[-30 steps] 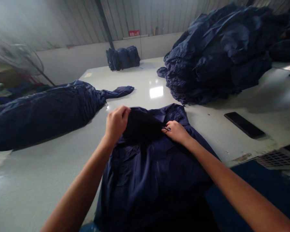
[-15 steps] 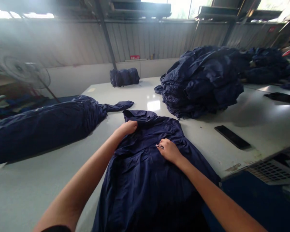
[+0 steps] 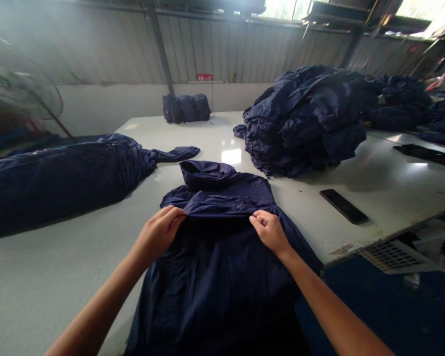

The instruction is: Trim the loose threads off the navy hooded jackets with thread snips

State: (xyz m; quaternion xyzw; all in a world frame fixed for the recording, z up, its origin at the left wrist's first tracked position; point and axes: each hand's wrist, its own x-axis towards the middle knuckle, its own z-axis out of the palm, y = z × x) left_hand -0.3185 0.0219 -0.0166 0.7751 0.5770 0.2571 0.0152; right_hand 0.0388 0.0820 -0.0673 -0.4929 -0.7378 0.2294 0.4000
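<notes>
1. The left hand is closed in a pinch, fingers curled over a folded edge of the dark blue garment at its left end.
2. The right hand is likewise closed on the same fold at its right end, thumb and fingers nipping the cloth.
3. The garment lies flat on the white table directly under and between both hands, its collar end just beyond them and its lower part hanging toward the person.
4. Half a second earlier the hands lay staggered on the cloth, the left farther out near the collar; now they are level, each gripping the fold.
5. Beyond the right hand is a big pile of blue garments, and a phone lies to its right.
6. Left of the left hand lies a long bundle of blue cloth.
</notes>
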